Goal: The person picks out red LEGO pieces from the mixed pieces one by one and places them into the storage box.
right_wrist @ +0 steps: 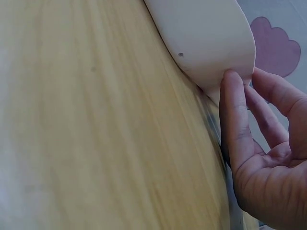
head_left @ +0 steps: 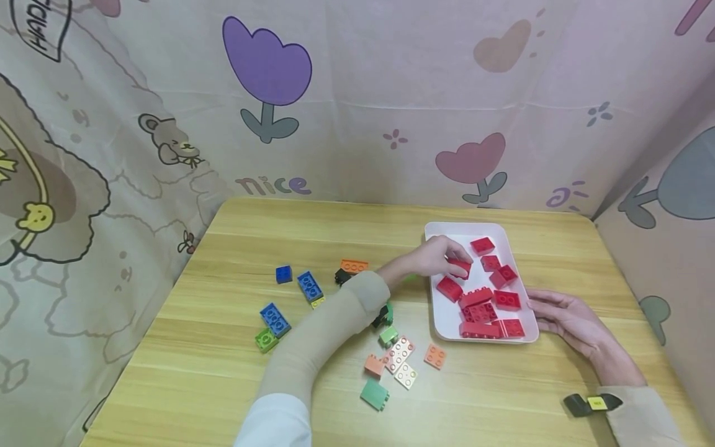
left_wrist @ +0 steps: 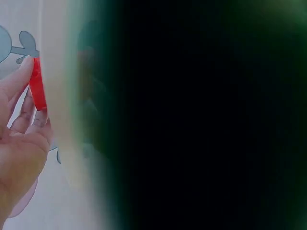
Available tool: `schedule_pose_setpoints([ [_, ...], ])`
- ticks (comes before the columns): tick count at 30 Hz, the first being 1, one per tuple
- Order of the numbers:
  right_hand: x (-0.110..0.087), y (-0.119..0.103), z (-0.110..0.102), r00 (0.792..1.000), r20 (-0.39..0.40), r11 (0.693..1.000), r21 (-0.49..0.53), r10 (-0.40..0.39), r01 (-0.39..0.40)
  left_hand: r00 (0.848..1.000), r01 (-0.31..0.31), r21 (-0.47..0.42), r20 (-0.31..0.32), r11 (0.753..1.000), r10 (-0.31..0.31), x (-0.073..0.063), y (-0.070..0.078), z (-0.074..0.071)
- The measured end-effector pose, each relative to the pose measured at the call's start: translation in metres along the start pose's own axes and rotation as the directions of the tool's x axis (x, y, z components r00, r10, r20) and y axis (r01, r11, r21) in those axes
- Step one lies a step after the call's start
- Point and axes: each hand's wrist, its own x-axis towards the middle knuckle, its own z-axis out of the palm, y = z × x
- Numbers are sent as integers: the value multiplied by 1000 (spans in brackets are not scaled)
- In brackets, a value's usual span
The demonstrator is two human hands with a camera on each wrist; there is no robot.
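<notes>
In the head view, my left hand (head_left: 434, 256) reaches over the white tray (head_left: 441, 326) and pinches a red toy brick (head_left: 460, 267) between thumb and fingers. That brick (left_wrist: 37, 85) also shows at the left edge of the left wrist view; most of that view is dark and blocked. Several red bricks (head_left: 507, 300) lie loose inside the tray, more of them toward its near end. On the tray's right side, my right hand (head_left: 572, 323) rests with its fairly straight fingertips against the outer wall and rim, as the right wrist view shows up close.
Left of the tray, several other bricks are scattered on the wooden table (head_left: 184, 385): blue (head_left: 310, 286), orange (head_left: 354, 266), light green (head_left: 266, 340), peach (head_left: 434, 356) and teal (head_left: 375, 395). My left forearm hides part of this group. A patterned cloth (head_left: 357, 74) hangs behind the table.
</notes>
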Motion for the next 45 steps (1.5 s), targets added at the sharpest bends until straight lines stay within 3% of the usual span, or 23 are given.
schedule_pose_setpoints([
  [11,1,0,2,1000,-6,1000,0,-8,8,998,48,31,41,998,-49,6,-2,9],
  [22,2,1,2,1000,16,999,33,-20,20,996,17,170,86,985,-32,9,-1,12],
  [29,3,0,3,1000,-2,1000,18,-11,11,995,30,188,85,982,-47,7,-2,13],
  [36,3,1,2,1000,0,1000,24,-1,1,996,28,171,78,985,-42,0,2,12],
  [45,1,0,3,1000,-18,1000,-18,8,-8,997,-53,162,65,985,43,-18,14,-6],
])
